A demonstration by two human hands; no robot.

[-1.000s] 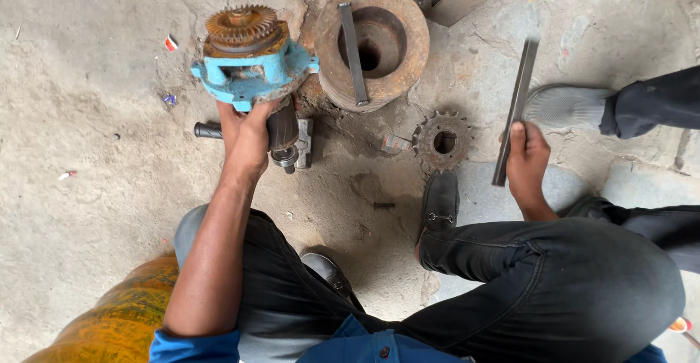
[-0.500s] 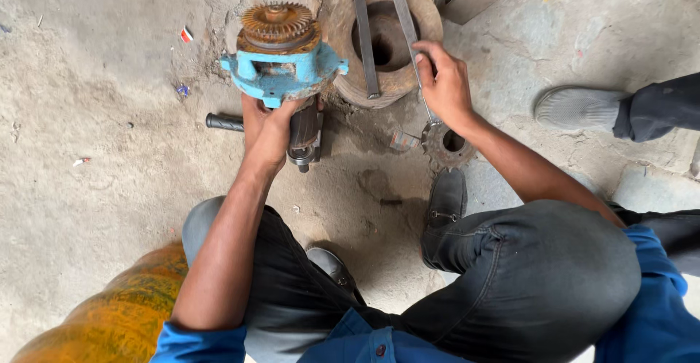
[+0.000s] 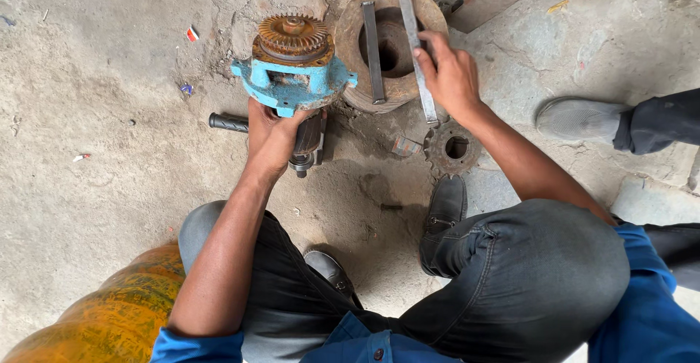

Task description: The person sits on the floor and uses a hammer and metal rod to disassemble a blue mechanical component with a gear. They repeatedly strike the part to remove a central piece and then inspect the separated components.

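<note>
Orange cylinder [image 3: 109, 319] lies bottom left. Left hand [image 3: 273, 133], fingers curled, grips the blue housing [image 3: 292, 82] from below; rusty gear [image 3: 294, 35] on top, upright. Beside it a rusty ring [image 3: 350, 42] with a flat bar [image 3: 372, 42] across its bore. Right hand [image 3: 452, 75] is clamped round a second bar [image 3: 412, 35] over the ring. Sprocket [image 3: 453, 148] on cracked concrete floor [image 3: 109, 151]. Another person's shoe [image 3: 580, 118] far right.

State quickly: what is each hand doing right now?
Left hand: closed, gripping the blue housing.
Right hand: closed, holding a flat bar.
</note>
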